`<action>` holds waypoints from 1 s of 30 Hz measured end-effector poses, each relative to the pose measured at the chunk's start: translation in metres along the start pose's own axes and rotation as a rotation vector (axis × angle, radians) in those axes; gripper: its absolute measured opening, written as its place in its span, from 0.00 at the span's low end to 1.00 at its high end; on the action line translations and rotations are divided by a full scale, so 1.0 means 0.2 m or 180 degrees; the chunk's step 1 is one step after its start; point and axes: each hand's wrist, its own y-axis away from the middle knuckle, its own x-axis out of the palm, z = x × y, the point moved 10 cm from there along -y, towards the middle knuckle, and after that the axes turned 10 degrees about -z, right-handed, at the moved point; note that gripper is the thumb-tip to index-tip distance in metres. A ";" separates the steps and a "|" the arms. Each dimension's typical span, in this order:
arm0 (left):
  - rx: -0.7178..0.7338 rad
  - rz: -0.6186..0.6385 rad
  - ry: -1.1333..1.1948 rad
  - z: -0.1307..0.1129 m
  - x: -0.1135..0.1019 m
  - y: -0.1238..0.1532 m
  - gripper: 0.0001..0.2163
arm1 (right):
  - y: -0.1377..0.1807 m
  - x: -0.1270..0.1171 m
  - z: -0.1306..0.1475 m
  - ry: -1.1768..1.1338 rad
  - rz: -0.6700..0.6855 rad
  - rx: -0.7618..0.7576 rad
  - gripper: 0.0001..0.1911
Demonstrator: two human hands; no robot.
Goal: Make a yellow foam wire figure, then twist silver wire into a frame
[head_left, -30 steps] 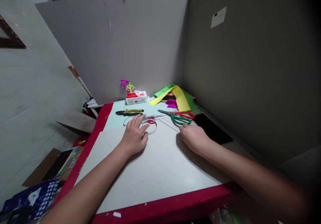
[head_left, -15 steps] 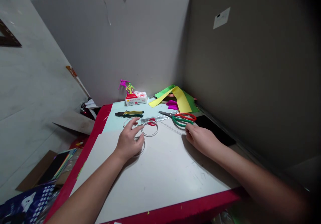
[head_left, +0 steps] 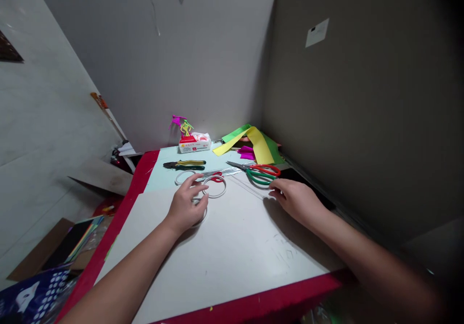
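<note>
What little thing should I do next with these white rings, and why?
Maybe pinch the white wire loop with your left hand, because its fingers are already right beside it. Your right hand is farther away, near the red-and-green scissors.

A red-edged table (head_left: 116, 217) carries white board (head_left: 217, 261), pliers (head_left: 184, 165) and scissors (head_left: 264, 174).

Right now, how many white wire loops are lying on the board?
3 white wire loops: one just beyond the left hand, one farther left, and one partly under that hand. More may be hidden beneath it.
</note>
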 end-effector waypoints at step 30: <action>-0.2128 0.0591 0.3024 0.01 0.18 0.07 0.32 | -0.09 0.15 0.60 -0.5389 0.1291 0.0609 0.13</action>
